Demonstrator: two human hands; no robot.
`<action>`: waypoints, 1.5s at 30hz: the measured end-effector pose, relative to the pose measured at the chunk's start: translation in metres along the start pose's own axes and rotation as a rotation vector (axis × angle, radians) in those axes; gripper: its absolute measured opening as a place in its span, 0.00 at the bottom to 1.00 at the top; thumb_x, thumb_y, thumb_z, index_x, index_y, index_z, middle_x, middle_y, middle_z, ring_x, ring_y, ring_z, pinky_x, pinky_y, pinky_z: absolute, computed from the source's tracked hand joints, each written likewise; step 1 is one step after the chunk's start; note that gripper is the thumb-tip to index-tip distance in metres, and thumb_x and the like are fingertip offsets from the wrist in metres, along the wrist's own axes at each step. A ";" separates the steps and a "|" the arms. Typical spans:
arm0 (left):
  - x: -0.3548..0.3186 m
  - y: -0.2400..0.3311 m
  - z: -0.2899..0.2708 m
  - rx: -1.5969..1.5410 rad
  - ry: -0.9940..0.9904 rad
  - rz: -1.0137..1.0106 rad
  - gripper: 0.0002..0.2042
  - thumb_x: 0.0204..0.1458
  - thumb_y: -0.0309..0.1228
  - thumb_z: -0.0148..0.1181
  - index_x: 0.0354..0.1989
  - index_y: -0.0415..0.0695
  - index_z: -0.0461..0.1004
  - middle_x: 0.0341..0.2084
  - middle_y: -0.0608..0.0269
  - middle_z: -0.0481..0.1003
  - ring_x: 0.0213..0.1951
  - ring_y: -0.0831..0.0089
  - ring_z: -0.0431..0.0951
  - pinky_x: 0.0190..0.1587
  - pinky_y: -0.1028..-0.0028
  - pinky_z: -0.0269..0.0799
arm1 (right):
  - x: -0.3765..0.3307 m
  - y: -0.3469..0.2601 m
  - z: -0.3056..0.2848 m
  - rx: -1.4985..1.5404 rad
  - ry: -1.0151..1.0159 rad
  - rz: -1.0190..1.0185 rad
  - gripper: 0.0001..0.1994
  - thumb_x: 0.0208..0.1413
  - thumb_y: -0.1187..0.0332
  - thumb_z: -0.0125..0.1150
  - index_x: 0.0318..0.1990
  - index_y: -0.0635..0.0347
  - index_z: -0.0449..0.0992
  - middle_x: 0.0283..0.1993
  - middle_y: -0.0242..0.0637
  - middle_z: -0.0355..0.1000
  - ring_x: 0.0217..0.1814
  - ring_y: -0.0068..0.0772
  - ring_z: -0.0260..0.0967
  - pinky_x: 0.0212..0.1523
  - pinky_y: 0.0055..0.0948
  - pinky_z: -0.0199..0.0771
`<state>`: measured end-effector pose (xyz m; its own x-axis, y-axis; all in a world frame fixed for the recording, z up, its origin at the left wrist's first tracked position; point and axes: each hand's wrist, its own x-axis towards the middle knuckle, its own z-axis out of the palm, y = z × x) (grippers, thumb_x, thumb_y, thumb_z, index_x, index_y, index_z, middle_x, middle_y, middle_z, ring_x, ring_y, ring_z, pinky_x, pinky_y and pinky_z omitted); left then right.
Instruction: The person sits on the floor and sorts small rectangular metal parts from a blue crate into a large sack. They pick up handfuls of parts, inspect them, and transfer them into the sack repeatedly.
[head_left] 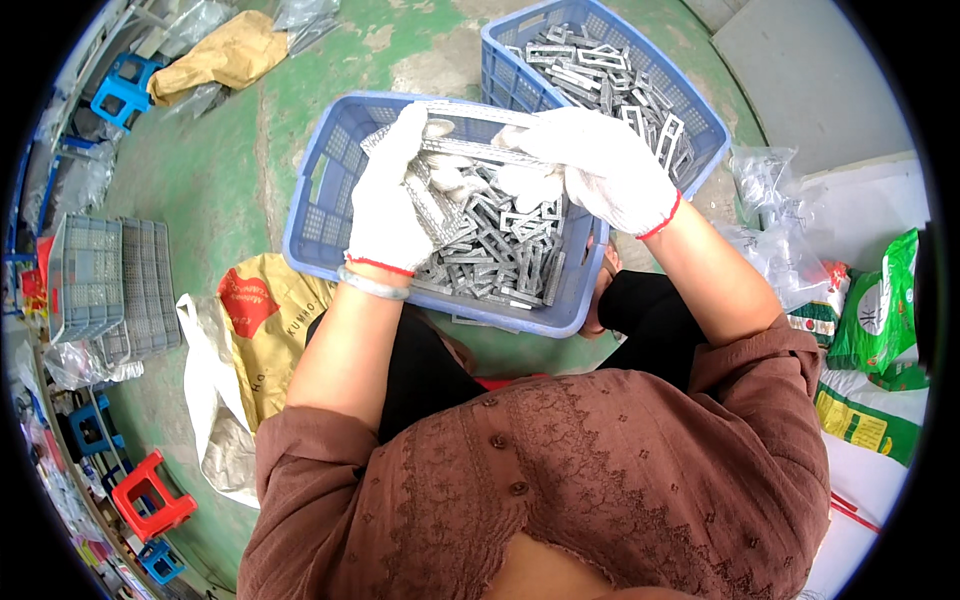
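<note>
White knit gloves with red cuffs cover both my hands above a blue plastic crate (pixel 325 190). My left hand (pixel 388 210) is closed around the left end of a long, narrow silver-grey metal frame (pixel 470 113). Flat metal strips (pixel 432 212) lie against that palm, partly hidden by the fingers. On the frame's right end, my right hand (pixel 605 165) is closed with its fingertips on the bars. Below them, many small grey rectangular metal frames (pixel 500 250) lie jumbled in the crate. The gloves hide some fingertips.
A second blue crate (pixel 497 65) of similar metal frames stands behind to the right. A yellow-and-white sack (pixel 265 340) lies at my left. Grey crates (pixel 88 280) and a red stool (pixel 152 497) are farther left. Clear plastic bags (pixel 775 230) and a green bag (pixel 880 310) lie right.
</note>
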<state>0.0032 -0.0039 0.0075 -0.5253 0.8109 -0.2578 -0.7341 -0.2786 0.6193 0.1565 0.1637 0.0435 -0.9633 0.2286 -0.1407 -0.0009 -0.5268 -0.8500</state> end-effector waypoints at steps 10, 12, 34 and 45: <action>0.010 -0.003 -0.007 0.024 0.037 0.099 0.13 0.59 0.39 0.62 0.38 0.41 0.78 0.22 0.67 0.70 0.23 0.76 0.71 0.31 0.71 0.75 | -0.008 0.022 0.019 -0.302 0.024 0.067 0.15 0.57 0.69 0.67 0.48 0.71 0.77 0.42 0.39 0.79 0.42 0.27 0.78 0.44 0.25 0.79; 0.017 -0.003 -0.013 0.066 0.041 0.104 0.11 0.58 0.38 0.63 0.38 0.41 0.79 0.22 0.67 0.70 0.24 0.77 0.71 0.29 0.74 0.73 | -0.008 0.032 0.018 -0.394 0.046 0.047 0.15 0.56 0.69 0.69 0.47 0.71 0.77 0.41 0.40 0.79 0.42 0.26 0.78 0.44 0.25 0.79; 0.021 -0.014 -0.022 0.005 -0.190 -0.078 0.13 0.63 0.36 0.55 0.48 0.40 0.76 0.37 0.60 0.80 0.37 0.72 0.81 0.41 0.70 0.79 | -0.018 0.040 0.041 -0.768 0.071 -0.153 0.19 0.50 0.58 0.73 0.44 0.62 0.81 0.42 0.38 0.79 0.41 0.26 0.76 0.46 0.27 0.75; 0.019 -0.017 -0.021 0.021 -0.202 -0.150 0.18 0.63 0.39 0.52 0.50 0.35 0.75 0.37 0.51 0.79 0.41 0.61 0.81 0.47 0.63 0.79 | -0.021 0.035 0.050 -1.087 0.141 -0.178 0.23 0.48 0.54 0.74 0.47 0.60 0.79 0.41 0.40 0.77 0.40 0.33 0.77 0.44 0.31 0.76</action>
<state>-0.0036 0.0054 -0.0231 -0.3127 0.9295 -0.1956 -0.7873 -0.1385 0.6009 0.1633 0.0994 0.0424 -0.9336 0.3571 0.0299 0.1661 0.5052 -0.8469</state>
